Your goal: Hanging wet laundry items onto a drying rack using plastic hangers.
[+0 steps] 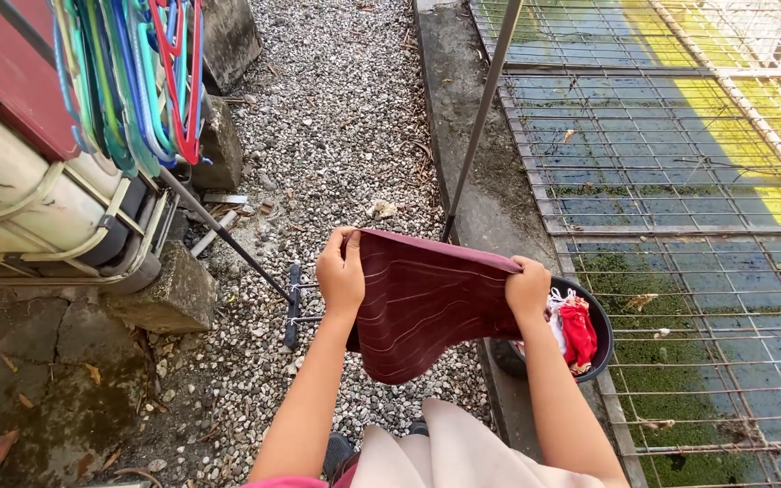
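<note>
Two hands stretch a dark maroon cloth with thin pale stripes [422, 307] level, long axis running left to right. Left hand [341, 271] and right hand [528, 287] pinch opposite top corners; the cloth hangs below the fingers, with a black round basin of red and white laundry [580, 334] just beside the right hand.

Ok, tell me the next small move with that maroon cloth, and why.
Probably free one hand and reach up to the coloured hangers at upper left. Both the left hand and right hand pinch the maroon striped cloth spread by its top edge, while more laundry waits in the dark basin.
</note>
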